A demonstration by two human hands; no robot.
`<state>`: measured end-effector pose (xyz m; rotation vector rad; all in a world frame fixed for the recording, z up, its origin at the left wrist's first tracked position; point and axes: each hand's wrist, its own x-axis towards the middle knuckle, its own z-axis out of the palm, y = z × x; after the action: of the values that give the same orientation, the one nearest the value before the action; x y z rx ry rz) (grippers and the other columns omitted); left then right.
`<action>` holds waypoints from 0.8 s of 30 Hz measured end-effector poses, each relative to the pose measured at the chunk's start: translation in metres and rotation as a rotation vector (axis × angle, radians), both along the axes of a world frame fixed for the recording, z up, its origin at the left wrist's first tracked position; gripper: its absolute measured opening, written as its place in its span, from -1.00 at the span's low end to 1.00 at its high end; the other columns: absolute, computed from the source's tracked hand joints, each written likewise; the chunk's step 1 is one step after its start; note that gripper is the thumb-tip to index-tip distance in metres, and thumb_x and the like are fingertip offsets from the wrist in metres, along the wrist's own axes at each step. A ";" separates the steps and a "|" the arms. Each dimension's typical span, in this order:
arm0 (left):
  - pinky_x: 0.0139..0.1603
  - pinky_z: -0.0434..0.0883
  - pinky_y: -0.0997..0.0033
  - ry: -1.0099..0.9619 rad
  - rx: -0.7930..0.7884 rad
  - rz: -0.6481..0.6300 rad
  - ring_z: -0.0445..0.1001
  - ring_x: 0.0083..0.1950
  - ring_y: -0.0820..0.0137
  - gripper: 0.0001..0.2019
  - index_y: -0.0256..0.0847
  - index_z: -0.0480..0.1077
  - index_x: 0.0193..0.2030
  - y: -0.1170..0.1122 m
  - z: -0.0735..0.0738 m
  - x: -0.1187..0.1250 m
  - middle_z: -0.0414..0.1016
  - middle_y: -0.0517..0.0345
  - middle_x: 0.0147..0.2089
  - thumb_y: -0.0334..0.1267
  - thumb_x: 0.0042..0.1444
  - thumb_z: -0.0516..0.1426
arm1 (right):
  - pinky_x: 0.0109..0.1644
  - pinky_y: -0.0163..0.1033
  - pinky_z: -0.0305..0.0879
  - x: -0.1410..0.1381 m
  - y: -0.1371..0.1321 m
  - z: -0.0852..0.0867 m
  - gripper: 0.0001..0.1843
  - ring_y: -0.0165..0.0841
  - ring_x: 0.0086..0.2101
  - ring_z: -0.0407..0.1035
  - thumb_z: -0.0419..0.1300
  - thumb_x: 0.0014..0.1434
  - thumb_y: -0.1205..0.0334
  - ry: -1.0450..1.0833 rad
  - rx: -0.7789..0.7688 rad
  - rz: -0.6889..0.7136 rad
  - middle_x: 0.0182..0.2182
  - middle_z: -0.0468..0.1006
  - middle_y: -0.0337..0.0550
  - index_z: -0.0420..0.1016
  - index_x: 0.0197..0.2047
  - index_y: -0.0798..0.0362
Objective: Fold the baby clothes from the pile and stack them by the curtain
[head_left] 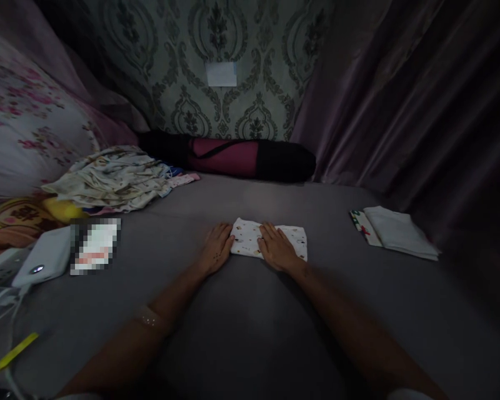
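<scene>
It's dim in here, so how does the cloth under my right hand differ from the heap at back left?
The white cloth is folded flat; the cloth heap is crumpled. The white cloth is much smaller than the cloth heap. Both lie on the grey surface.

i wore pale sleeves [414,394], edges showing at the frame's bottom left and right. a pale, speckled patch [149,317] sat on my left forearm [177,293], lower left; dark dots marked my left hand [216,249], mid-frame.

The cloth [246,238] lies centrally on the surface [275,201]. The fabric pile [116,178] sits behind it, left; the folded stack [406,232] lies right; the bag [225,156] lies rearmost, before the wall [254,41].
</scene>
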<state>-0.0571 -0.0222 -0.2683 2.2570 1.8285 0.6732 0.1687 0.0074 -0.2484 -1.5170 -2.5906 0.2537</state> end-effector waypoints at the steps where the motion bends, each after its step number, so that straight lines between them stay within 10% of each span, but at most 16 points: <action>1: 0.38 -0.01 0.14 -0.004 0.007 0.001 0.08 0.37 0.23 -0.48 -0.29 0.19 0.27 0.000 0.000 0.000 0.23 -0.07 0.31 -0.08 0.34 -0.26 | 0.38 -0.04 -0.24 0.000 0.000 0.003 -0.34 -0.22 0.34 -0.16 -0.32 0.36 0.03 -0.004 -0.007 0.003 0.36 0.00 0.05 0.03 0.37 0.25; 8: 0.37 0.05 0.17 -0.076 0.069 -0.016 0.14 0.34 0.24 -0.49 -0.33 0.22 0.22 0.003 -0.007 -0.003 0.29 -0.09 0.27 -0.10 0.35 -0.27 | 0.39 -0.04 -0.32 -0.029 -0.001 0.023 -0.34 -0.23 0.35 -0.24 -0.31 0.37 0.04 0.094 0.172 0.042 0.38 -0.06 0.02 -0.02 0.38 0.28; 24: 0.30 0.18 0.11 -0.258 0.149 0.016 0.27 0.26 0.25 -0.54 -0.30 0.29 0.13 0.004 -0.008 -0.005 0.39 -0.11 0.16 -0.11 0.33 -0.24 | 0.36 -0.04 -0.22 -0.045 0.001 0.009 -0.36 -0.18 0.32 -0.10 -0.24 0.35 0.08 0.009 0.006 0.091 0.34 0.05 0.11 0.07 0.35 0.31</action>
<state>-0.0621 -0.0180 -0.2766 2.1230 1.7255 1.0808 0.1238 0.0089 -0.2397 -1.3949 -2.6542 0.2614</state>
